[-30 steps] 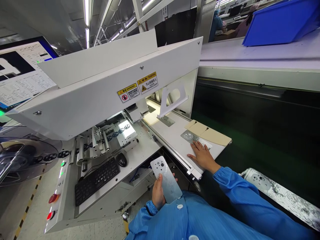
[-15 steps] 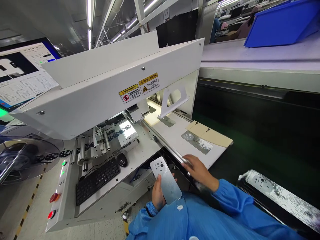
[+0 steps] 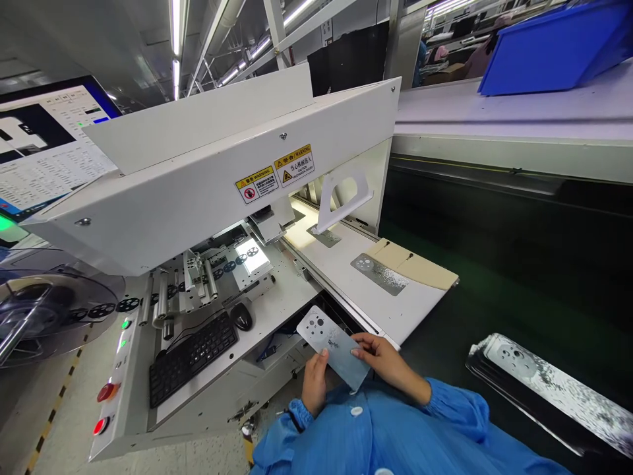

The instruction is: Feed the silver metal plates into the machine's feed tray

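Observation:
A silvery phone back cover (image 3: 332, 346) with round camera holes is held tilted in front of my blue work coat. My left hand (image 3: 315, 384) grips its lower left edge, thumb on the face and fingers hidden behind. On the opposite edge my right hand (image 3: 383, 359) pinches the cover between thumb and fingers. Just beyond, a similar patterned phone cover (image 3: 379, 274) lies flat on the white conveyor plate (image 3: 395, 323). Farther in, another cover (image 3: 324, 235) rests below a white bracket of the machine.
The white machine hood (image 3: 222, 171) with warning labels spans the middle. A keyboard (image 3: 192, 359) and mouse (image 3: 241, 316) sit on its bench at left. More patterned covers (image 3: 558, 389) lie on the dark belt at right. A blue bin (image 3: 548, 53) stands on the shelf.
My right hand has come from the white plate's edge to the held cover and taken hold of it. The cover has turned slightly. The cover on the plate has shifted a little inward.

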{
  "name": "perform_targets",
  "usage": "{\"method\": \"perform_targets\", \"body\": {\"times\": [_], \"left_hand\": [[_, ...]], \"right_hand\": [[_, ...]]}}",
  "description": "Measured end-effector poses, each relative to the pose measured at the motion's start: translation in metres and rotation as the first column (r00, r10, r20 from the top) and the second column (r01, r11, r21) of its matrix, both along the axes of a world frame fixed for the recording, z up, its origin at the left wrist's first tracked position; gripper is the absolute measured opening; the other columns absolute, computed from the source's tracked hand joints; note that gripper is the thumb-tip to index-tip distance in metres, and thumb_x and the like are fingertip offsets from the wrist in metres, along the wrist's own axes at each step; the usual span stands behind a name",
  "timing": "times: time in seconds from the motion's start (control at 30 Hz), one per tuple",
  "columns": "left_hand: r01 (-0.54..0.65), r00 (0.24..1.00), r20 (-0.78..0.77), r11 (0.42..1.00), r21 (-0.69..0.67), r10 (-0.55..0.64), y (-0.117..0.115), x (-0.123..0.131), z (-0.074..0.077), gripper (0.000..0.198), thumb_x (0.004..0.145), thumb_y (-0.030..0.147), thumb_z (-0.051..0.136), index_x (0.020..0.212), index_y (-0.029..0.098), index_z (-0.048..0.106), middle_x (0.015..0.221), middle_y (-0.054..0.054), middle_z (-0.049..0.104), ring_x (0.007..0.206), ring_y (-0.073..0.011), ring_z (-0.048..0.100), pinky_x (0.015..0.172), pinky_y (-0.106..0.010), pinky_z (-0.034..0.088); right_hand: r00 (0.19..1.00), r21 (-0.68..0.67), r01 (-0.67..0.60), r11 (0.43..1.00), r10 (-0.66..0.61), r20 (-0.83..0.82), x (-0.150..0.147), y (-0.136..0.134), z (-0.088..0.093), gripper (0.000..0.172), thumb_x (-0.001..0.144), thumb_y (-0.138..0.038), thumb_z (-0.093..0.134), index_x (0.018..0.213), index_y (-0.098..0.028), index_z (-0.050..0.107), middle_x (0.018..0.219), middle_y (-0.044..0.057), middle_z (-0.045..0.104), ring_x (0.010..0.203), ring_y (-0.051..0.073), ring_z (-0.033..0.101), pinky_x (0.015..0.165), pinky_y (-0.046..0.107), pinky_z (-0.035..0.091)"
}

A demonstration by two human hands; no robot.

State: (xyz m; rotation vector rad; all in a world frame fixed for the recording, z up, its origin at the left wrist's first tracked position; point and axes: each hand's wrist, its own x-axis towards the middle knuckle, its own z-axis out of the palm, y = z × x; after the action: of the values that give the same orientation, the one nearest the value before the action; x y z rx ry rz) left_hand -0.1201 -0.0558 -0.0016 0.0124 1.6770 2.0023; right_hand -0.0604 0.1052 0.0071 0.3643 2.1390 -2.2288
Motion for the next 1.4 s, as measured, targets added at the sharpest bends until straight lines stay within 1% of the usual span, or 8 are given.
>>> {"method": "perform_targets", "body": {"times": [0.07,0.13,0.2,0.27,0.4,0.5,1.07,1.4], "left_hand": [[0.125,0.987,-0.090,0.987,-0.100,-0.134,-0.003,0.000,-0.001,0.050,0.065,0.064,0.063,0.053,0.015,0.064,0.058,-0.008,0.065,0.065,-0.0228,0.059,0.074,-0.037,0.046],[0.217,0.959,-0.145,0.961,-0.170,-0.243,-0.003,0.001,-0.002,0.058,0.069,0.070,0.052,0.051,0.016,0.061,0.050,-0.007,0.060,0.054,-0.0195,0.053,0.064,-0.035,0.043],[0.249,0.941,-0.179,0.946,-0.208,-0.287,-0.003,0.002,-0.002,0.061,0.070,0.073,0.046,0.052,0.016,0.061,0.049,-0.007,0.059,0.053,-0.0191,0.052,0.061,-0.034,0.042],[0.247,0.933,-0.207,0.941,-0.230,-0.295,-0.002,0.003,-0.001,0.062,0.072,0.073,0.045,0.052,0.017,0.059,0.050,-0.007,0.059,0.054,-0.0189,0.053,0.061,-0.034,0.041],[0.236,0.925,-0.237,0.937,-0.258,-0.298,-0.003,0.003,-0.002,0.061,0.071,0.074,0.045,0.052,0.017,0.058,0.053,-0.006,0.060,0.054,-0.0172,0.051,0.058,-0.032,0.039],[0.270,0.908,-0.247,0.923,-0.275,-0.339,-0.004,0.003,-0.004,0.061,0.074,0.072,0.044,0.052,0.017,0.057,0.053,-0.006,0.060,0.054,-0.0170,0.052,0.059,-0.031,0.039],[0.314,0.898,-0.211,0.898,-0.307,-0.386,-0.005,0.001,-0.020,0.066,0.068,0.077,0.044,0.051,0.015,0.058,0.052,-0.006,0.060,0.058,-0.0174,0.052,0.061,-0.031,0.041],[0.327,0.887,-0.223,0.892,-0.312,-0.404,-0.005,0.000,-0.017,0.066,0.070,0.076,0.044,0.054,0.014,0.060,0.054,-0.006,0.061,0.059,-0.0172,0.052,0.061,-0.030,0.042]], "right_hand": [[0.999,0.146,0.041,0.989,-0.038,-0.019,0.002,0.004,0.007,0.042,0.072,-0.052,0.058,0.098,-0.020,0.063,0.087,0.006,0.070,0.078,0.023,0.065,0.073,0.039,0.053],[0.994,0.326,0.102,0.940,-0.086,-0.063,0.005,0.004,0.012,0.039,0.076,-0.047,0.055,0.103,-0.020,0.062,0.094,0.008,0.069,0.086,0.025,0.064,0.078,0.042,0.052],[0.983,0.504,0.163,0.848,-0.094,-0.158,0.010,0.001,0.016,0.038,0.077,-0.043,0.056,0.107,-0.020,0.060,0.106,0.010,0.065,0.100,0.027,0.060,0.088,0.045,0.048],[0.974,0.636,0.169,0.753,-0.029,-0.224,0.014,-0.004,0.018,0.041,0.075,-0.043,0.061,0.109,-0.020,0.058,0.118,0.013,0.059,0.111,0.028,0.054,0.094,0.046,0.045],[0.981,0.759,0.045,0.650,0.113,-0.155,0.019,-0.011,0.019,0.057,0.069,-0.047,0.069,0.116,-0.020,0.054,0.130,0.015,0.050,0.118,0.031,0.048,0.093,0.046,0.045],[0.985,0.790,0.010,0.613,0.130,-0.113,0.020,-0.011,0.018,0.055,0.070,-0.041,0.068,0.118,-0.019,0.052,0.133,0.015,0.047,0.122,0.031,0.044,0.097,0.047,0.042],[0.983,0.743,0.029,0.669,0.118,-0.144,0.022,-0.010,0.007,0.052,0.069,-0.039,0.070,0.116,-0.022,0.055,0.130,0.014,0.051,0.118,0.031,0.049,0.097,0.048,0.042],[0.982,0.735,0.025,0.678,0.121,-0.145,0.022,-0.010,0.007,0.052,0.070,-0.042,0.069,0.116,-0.022,0.055,0.129,0.014,0.052,0.117,0.031,0.050,0.097,0.048,0.043]]}}
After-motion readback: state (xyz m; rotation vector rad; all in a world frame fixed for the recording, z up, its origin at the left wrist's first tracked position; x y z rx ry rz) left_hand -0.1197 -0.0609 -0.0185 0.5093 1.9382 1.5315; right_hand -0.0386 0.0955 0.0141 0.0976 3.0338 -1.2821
